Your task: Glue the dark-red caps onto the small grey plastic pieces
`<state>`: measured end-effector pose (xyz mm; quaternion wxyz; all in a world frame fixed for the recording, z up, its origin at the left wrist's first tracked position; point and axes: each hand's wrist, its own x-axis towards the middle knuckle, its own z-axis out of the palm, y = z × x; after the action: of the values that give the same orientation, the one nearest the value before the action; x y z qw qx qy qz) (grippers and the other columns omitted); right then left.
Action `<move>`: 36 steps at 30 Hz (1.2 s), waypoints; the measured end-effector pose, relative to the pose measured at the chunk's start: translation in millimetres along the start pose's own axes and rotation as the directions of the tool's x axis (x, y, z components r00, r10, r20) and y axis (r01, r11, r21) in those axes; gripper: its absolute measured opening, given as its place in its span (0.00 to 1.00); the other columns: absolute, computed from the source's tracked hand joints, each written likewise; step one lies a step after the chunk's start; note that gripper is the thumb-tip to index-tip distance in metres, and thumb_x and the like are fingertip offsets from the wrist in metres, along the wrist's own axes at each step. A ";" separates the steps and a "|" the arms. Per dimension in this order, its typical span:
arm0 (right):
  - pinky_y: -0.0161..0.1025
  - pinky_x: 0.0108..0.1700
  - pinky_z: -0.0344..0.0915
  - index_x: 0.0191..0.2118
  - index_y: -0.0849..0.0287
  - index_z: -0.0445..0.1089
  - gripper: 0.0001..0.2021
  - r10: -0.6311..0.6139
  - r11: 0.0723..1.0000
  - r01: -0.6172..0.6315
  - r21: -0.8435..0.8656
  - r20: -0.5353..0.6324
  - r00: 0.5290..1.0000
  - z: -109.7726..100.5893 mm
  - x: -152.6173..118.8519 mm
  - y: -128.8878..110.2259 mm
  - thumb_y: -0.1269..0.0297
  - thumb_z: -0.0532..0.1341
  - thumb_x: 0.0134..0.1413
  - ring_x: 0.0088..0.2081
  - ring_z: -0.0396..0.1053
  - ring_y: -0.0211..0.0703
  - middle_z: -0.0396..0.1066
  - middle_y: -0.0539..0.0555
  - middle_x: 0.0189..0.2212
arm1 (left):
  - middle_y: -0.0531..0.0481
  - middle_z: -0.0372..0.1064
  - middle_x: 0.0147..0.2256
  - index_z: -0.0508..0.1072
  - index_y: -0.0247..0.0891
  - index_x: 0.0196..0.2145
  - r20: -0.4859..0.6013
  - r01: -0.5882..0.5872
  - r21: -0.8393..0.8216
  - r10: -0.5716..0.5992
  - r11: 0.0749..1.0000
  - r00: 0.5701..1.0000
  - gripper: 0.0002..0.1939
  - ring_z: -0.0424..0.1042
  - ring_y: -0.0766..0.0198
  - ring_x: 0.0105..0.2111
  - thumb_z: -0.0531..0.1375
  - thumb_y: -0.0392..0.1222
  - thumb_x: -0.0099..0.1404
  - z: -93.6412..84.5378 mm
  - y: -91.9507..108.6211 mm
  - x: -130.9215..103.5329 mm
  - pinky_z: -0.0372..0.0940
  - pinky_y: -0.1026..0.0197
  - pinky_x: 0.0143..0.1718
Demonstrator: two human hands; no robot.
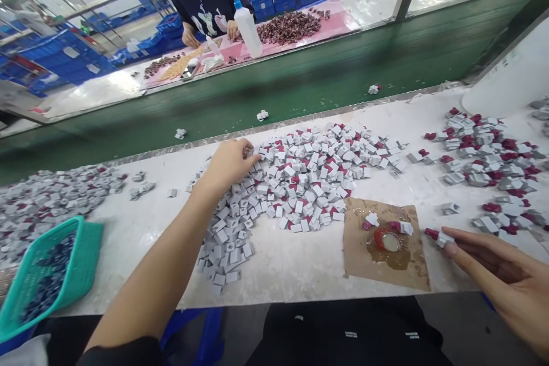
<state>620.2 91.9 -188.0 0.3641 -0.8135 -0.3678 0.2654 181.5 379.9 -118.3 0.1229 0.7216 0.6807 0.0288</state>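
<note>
My right hand pinches a small light-grey plastic part with a dark red piece on its end, between thumb and fingertips. Beside it lies a brown cardboard sheet with a wet stain, a small round orange-rimmed cap and a few parts on it. My left hand rests at the upper left edge of the large pile of grey and dark red parts. Its fingers are curled and the thumb points at the pile; what they hold, if anything, is hidden.
A green basket of dark blue parts stands at left near a grey heap. More grey-and-red parts lie at right by a white cylinder. Beyond the green belt, a person works near a white bottle.
</note>
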 end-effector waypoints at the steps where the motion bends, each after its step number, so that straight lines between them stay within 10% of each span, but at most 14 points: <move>1: 0.43 0.45 0.87 0.42 0.20 0.89 0.05 0.005 1.000 -0.005 -0.002 -0.001 1.000 -1.3 0.3 0.5 0.45 0.75 0.61 0.49 0.89 0.63 0.90 0.53 0.48 | 0.35 0.85 0.45 0.81 0.42 0.40 -0.001 0.007 -0.014 -0.007 1.000 1.000 0.11 0.83 0.37 0.52 0.68 0.51 0.67 1.3 1.2 4.9 0.75 0.42 0.61; 7: 0.54 0.48 0.92 0.49 0.44 0.92 0.21 -0.125 0.989 0.132 -0.072 0.095 0.988 -13.6 7.7 11.5 0.38 0.76 0.58 0.49 0.91 0.67 0.91 0.54 0.49 | 0.39 0.86 0.46 0.80 0.42 0.42 -0.009 0.009 -0.174 -0.011 0.985 1.000 0.14 0.83 0.44 0.49 0.69 0.54 0.66 -11.4 10.5 -11.2 0.79 0.47 0.53; 11: 0.52 0.50 0.90 0.48 0.45 0.92 0.18 -0.133 0.990 0.135 -0.038 0.031 0.991 -14.8 -3.9 -4.8 0.41 0.76 0.61 0.52 0.90 0.66 0.91 0.52 0.50 | 0.40 0.86 0.52 0.82 0.44 0.60 0.029 -0.022 -0.428 0.038 0.903 0.999 0.27 0.85 0.48 0.49 0.66 0.63 0.74 -19.8 21.5 -67.8 0.81 0.48 0.53; 17: 0.49 0.53 0.88 0.47 0.43 0.91 0.10 -0.211 0.968 0.210 0.133 -0.005 0.977 -3.1 -29.7 -40.1 0.50 0.77 0.64 0.48 0.89 0.57 0.90 0.52 0.47 | 0.44 0.86 0.44 0.85 0.47 0.54 0.140 0.073 -0.790 0.062 0.608 0.988 0.18 0.86 0.51 0.42 0.72 0.58 0.74 11.8 46.2 -153.7 0.84 0.49 0.47; 26: 0.47 0.52 0.84 0.53 0.45 0.90 0.09 -0.367 0.909 0.322 0.267 0.143 0.919 1.6 -42.1 -48.4 0.63 0.74 0.73 0.50 0.86 0.51 0.89 0.53 0.48 | 0.51 0.80 0.37 0.85 0.49 0.50 -0.052 -0.219 -0.496 0.223 0.840 0.973 0.10 0.79 0.57 0.34 0.65 0.53 0.80 70.5 64.0 -222.6 0.79 0.54 0.41; 36: 0.45 0.53 0.88 0.52 0.47 0.91 0.09 -0.343 0.886 0.280 0.369 0.117 0.932 18.2 -37.7 -54.7 0.65 0.75 0.70 0.50 0.89 0.49 0.90 0.51 0.48 | 0.48 0.75 0.47 0.77 0.49 0.62 -0.163 -0.359 -0.364 0.321 0.859 0.933 0.14 0.79 0.56 0.39 0.63 0.49 0.84 94.7 61.7 -224.1 0.78 0.52 0.43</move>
<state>563.2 94.7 -149.5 0.5047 -0.6397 -0.4727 0.3356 245.4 142.4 -168.4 0.2231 0.7894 0.5283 0.2189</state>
